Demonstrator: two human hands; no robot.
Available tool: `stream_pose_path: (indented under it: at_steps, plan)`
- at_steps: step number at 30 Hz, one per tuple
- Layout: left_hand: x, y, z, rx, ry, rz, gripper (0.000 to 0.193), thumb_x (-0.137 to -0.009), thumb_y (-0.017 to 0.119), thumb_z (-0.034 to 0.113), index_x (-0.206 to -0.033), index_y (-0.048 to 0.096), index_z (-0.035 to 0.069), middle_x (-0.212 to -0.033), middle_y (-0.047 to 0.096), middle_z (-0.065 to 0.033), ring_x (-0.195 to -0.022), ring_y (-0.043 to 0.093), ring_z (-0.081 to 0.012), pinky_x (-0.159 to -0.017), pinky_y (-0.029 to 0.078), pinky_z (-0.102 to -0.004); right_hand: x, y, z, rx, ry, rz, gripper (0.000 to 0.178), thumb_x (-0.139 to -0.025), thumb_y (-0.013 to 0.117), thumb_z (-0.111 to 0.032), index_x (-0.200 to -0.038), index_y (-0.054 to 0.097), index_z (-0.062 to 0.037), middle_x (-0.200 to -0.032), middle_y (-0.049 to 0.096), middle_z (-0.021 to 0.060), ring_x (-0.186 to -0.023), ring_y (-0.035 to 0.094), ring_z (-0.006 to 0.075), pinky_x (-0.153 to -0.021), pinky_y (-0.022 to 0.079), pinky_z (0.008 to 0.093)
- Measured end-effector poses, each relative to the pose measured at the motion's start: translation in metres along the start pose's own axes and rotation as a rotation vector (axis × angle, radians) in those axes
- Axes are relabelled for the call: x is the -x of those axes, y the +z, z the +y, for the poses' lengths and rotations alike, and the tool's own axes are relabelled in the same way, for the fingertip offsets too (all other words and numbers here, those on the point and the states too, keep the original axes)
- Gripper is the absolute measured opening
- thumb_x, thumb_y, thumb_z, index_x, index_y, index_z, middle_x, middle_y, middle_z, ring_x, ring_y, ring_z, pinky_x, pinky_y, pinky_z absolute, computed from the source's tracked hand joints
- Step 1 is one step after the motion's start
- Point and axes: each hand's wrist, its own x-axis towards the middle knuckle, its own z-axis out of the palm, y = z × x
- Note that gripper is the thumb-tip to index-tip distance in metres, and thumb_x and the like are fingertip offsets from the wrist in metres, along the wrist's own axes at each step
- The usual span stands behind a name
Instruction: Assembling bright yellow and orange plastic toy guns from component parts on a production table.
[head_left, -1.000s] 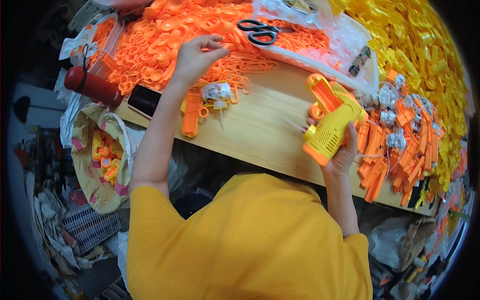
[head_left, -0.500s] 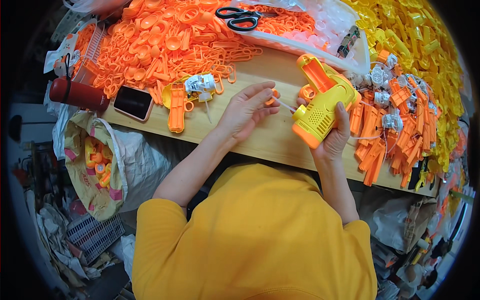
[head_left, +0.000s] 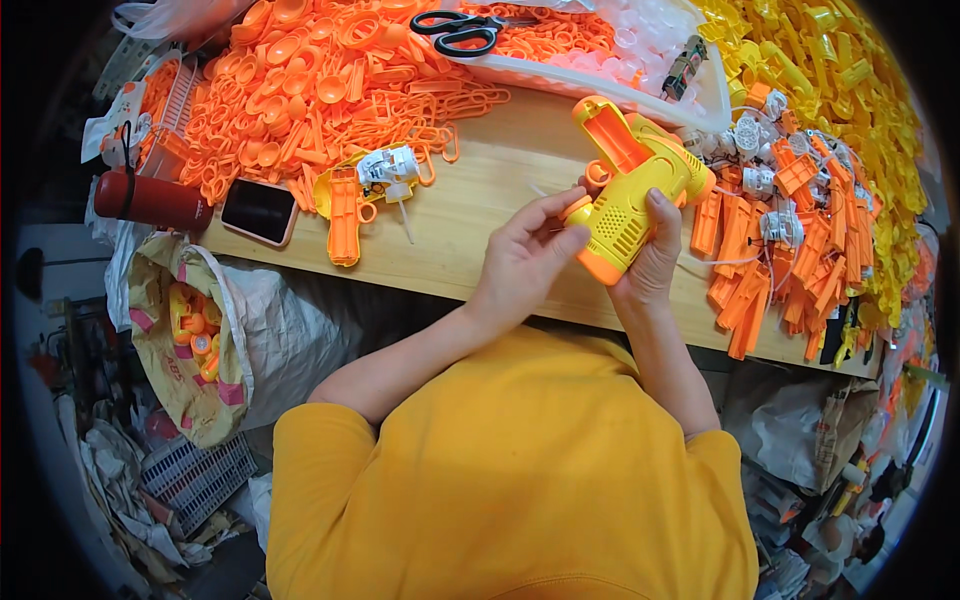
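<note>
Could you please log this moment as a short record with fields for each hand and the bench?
Left hand: fingertips on the base of the yellow toy gun
Right hand: grips the toy gun's body
Bench: wooden, piled with orange plastic parts
Near left: black phone, red bottle
Far edge: black scissors
Right side: yellow parts

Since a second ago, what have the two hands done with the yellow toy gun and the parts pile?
The left hand left the orange parts pile, crossed the bench and now touches the butt end of the yellow toy gun. The right hand kept its grip on the gun throughout. The scissors, phone and orange half-shell lie as they were.
</note>
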Motion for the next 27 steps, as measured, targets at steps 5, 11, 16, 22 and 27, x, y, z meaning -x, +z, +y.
stream_pose_path:
  at_steps: [5,11,16,22,27]
  plan:
    - [0.004,0.005,-0.003,-0.154,0.216,-0.085,0.055,-0.085,0.063,0.0,-0.134,0.039,0.001,-0.134,0.041,-0.0095,-0.116,0.049,-0.0173,-0.101,0.041,-0.0313,-0.002,0.004,-0.001,-0.055,0.005,-0.013,0.059,-0.08,0.06,-0.032,-0.125,0.041,0.0008,-0.106,0.06,0.0188,-0.095,0.062,0.03,-0.086,0.052,0.0426]
    - [-0.01,-0.01,-0.003,-0.196,0.105,-0.106,0.055,-0.085,0.065,0.006,-0.133,0.04,0.0,-0.132,0.041,-0.0104,-0.118,0.047,-0.0194,-0.102,0.039,-0.0324,-0.001,0.012,-0.007,-0.015,-0.057,-0.061,0.059,-0.079,0.059,-0.034,-0.123,0.043,0.0024,-0.104,0.06,0.0187,-0.094,0.062,0.0302,-0.087,0.052,0.0429]
    - [0.002,0.011,0.0,-0.178,0.279,-0.098,0.07,-0.078,0.073,0.008,-0.136,0.034,0.0,-0.133,0.038,-0.0115,-0.122,0.043,-0.0213,-0.102,0.039,-0.0336,-0.003,0.015,-0.006,-0.008,-0.099,-0.11,0.058,-0.08,0.058,-0.033,-0.123,0.043,0.0031,-0.104,0.06,0.0195,-0.094,0.062,0.0305,-0.087,0.052,0.0432]
    - [0.0,0.014,-0.002,-0.352,0.411,-0.109,0.083,-0.073,0.076,0.005,-0.137,0.023,0.002,-0.134,0.038,-0.0113,-0.123,0.042,-0.0207,-0.103,0.037,-0.034,-0.008,0.016,-0.002,0.03,-0.08,-0.073,0.056,-0.082,0.058,-0.034,-0.121,0.043,0.0029,-0.103,0.059,0.018,-0.092,0.063,0.0296,-0.084,0.053,0.0428]
    - [-0.003,0.014,-0.008,-0.385,0.465,-0.095,0.081,-0.073,0.074,0.003,-0.136,0.023,0.003,-0.132,0.037,-0.012,-0.122,0.042,-0.0211,-0.104,0.035,-0.0354,-0.012,0.019,-0.003,0.078,-0.129,-0.067,0.054,-0.082,0.057,-0.034,-0.12,0.044,0.003,-0.101,0.059,0.0173,-0.091,0.063,0.0285,-0.081,0.054,0.0411]
